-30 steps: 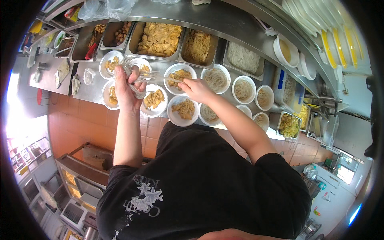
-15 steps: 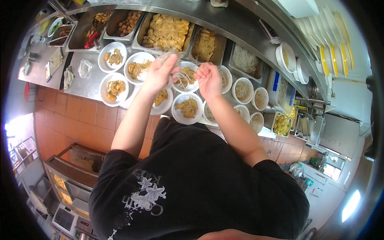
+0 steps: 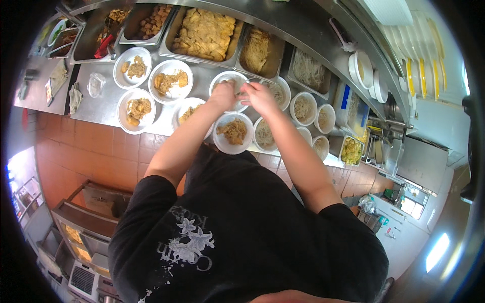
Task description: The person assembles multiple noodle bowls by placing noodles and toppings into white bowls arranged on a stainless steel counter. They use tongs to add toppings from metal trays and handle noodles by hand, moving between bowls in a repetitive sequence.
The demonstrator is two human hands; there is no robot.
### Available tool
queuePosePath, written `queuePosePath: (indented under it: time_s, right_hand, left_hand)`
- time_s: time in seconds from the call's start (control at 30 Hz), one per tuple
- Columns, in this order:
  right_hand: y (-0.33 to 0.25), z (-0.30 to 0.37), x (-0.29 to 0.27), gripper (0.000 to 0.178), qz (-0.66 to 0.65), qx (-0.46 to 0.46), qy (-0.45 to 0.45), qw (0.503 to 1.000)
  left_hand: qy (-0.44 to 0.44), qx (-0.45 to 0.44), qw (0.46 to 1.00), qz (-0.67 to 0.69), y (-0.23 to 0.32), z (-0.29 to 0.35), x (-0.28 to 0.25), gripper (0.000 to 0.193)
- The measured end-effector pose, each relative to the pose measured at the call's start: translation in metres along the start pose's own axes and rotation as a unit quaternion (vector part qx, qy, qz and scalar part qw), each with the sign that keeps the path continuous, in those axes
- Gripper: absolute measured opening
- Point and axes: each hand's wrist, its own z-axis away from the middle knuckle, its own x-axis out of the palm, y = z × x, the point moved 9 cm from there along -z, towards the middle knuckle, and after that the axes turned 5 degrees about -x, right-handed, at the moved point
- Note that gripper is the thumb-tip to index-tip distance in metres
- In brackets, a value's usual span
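Observation:
My left hand (image 3: 225, 96) is lowered over a white bowl (image 3: 228, 76) in the back row, its fingers bent down and partly hidden. Close beside it, over the same bowl's right edge, my right hand (image 3: 258, 98) has its curled fingers pointing to the left hand. Whatever lies between the fingertips is too small and blurred to name. In front of the hands stands a bowl of brownish noodles (image 3: 234, 132). Under my left forearm, another bowl of food (image 3: 187, 114) is partly covered.
Several filled white bowls (image 3: 135, 112) stand to the left, and noodle cups (image 3: 303, 108) to the right. Behind are metal pans of yellow pieces (image 3: 204, 35), noodles (image 3: 255, 50) and translucent strands (image 3: 307, 69). A steel shelf (image 3: 303, 38) overhangs the counter's back.
My left hand has come down to the right over the back bowl; the translucent whitish strands it held up no longer show clearly. The right hand has moved slightly, and the view has shifted.

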Motion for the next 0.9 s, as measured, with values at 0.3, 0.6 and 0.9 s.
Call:
queuePosePath:
  time_s: [0.3, 0.6, 0.9]
  right_hand:
    - [0.028, 0.004, -0.032, 0.033, 0.16, -0.039, 0.054, 0.985]
    - [-0.024, 0.058, -0.134, 0.019, 0.29, -0.208, 0.147, 0.922]
    - [-0.056, -0.026, -0.278, 0.047, 0.532, -0.241, 0.268, 0.766]
  left_hand:
    - [0.169, 0.11, 0.976, 0.077, -0.008, 0.072, -0.048, 0.034]
    - [0.092, 0.249, 0.944, -0.195, 0.043, 0.061, 0.019, 0.04]
    - [0.208, 0.194, 0.933, -0.222, 0.056, 0.033, 0.029, 0.032]
